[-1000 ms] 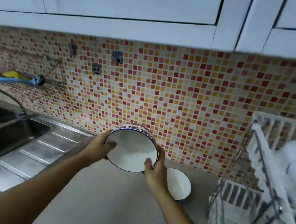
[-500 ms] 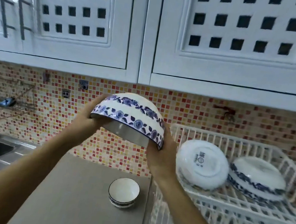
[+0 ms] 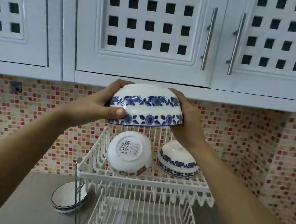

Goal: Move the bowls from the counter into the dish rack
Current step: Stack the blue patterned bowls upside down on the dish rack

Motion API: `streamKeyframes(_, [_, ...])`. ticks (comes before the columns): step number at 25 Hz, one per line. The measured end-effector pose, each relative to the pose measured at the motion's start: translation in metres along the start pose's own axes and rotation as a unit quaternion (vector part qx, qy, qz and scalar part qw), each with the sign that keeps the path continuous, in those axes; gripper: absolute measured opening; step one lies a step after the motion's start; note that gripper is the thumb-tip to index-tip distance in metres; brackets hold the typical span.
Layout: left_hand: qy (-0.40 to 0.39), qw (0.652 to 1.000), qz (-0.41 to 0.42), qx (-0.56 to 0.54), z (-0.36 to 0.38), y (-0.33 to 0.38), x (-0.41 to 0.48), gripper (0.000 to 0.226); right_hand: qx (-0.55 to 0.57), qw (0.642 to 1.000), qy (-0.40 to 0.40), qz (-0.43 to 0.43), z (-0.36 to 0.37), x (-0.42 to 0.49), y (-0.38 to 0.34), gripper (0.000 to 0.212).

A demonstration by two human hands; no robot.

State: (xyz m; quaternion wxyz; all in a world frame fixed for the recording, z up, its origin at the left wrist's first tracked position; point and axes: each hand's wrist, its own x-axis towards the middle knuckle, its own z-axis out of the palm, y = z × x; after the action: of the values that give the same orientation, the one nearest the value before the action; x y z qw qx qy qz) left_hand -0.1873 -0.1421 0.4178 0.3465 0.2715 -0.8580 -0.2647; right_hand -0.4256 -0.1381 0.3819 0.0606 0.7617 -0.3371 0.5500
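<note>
Head view: your left hand [image 3: 96, 110] and right hand [image 3: 188, 124] clamp the upturned floral bowl [image 3: 147, 106] by opposite sides, directly above the dish rack [image 3: 143, 181], whose upper tier lies straight below.

Grey counter [image 3: 24, 199] bears small bowl [image 3: 68, 198]; white dish rack [image 3: 143, 182].

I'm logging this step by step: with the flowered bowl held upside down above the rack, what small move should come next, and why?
Probably lower the bowl, held by the left hand and right hand, toward the upper tier. It is already inverted over the rack, where two bowls sit.
</note>
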Motion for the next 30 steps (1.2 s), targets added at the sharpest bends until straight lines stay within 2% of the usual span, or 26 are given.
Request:
streamKeyframes(2, [-0.032, 0.999, 0.028, -0.007, 0.023, 0.001, 0.012, 0.091, -0.052, 0.999, -0.016, 0.002, -0.021, -0.006, 0.022, 0.061])
streamKeyframes(4, [-0.024, 0.999, 0.035, -0.032, 0.052, -0.001, 0.028, 0.083, -0.104, 0.991, -0.069, 0.042, -0.047, -0.009, 0.04, 0.072])
streamKeyframes(7, [0.008, 0.999, 0.039, -0.013, 0.074, -0.014, 0.044, 0.08, -0.147, 0.943, -0.276, 0.119, -0.079, -0.007, 0.048, 0.103])
streamKeyframes(9, [0.028, 0.994, 0.034, 0.1, 0.088, -0.02, 0.053, 0.079, -0.116, 0.893, -0.394, 0.186, -0.097, -0.009, 0.054, 0.118])
streamKeyframes(10, [0.034, 0.988, 0.03, 0.147, 0.096, -0.023, 0.059, 0.081, -0.097, 0.88, -0.416, 0.209, -0.101, -0.011, 0.055, 0.12])
streamKeyframes(13, [0.033, 0.982, 0.011, 0.188, 0.119, -0.035, 0.075, 0.087, -0.076, 0.889, -0.392, 0.225, -0.098, -0.018, 0.066, 0.111])
streamKeyframes(16, [-0.017, 0.976, -0.029, 0.213, 0.136, -0.045, 0.091, 0.084, -0.08, 0.888, -0.381, 0.247, -0.089, -0.027, 0.089, 0.106])
streamKeyframes(18, [-0.05, 0.972, -0.063, 0.222, 0.142, -0.05, 0.102, 0.084, -0.079, 0.882, -0.381, 0.266, -0.086, -0.033, 0.105, 0.109])
streamKeyframes(24, [-0.111, 0.95, -0.112, 0.269, 0.148, -0.063, 0.132, 0.117, -0.07, 0.878, -0.361, 0.307, -0.078, -0.037, 0.133, 0.126])
streamKeyframes(26, [-0.132, 0.945, -0.124, 0.273, 0.149, -0.064, 0.138, 0.117, -0.064, 0.875, -0.361, 0.317, -0.074, -0.04, 0.143, 0.13])
streamKeyframes(30, [-0.161, 0.93, -0.138, 0.3, 0.154, -0.069, 0.145, 0.114, -0.067, 0.869, -0.367, 0.324, -0.066, -0.043, 0.155, 0.12])
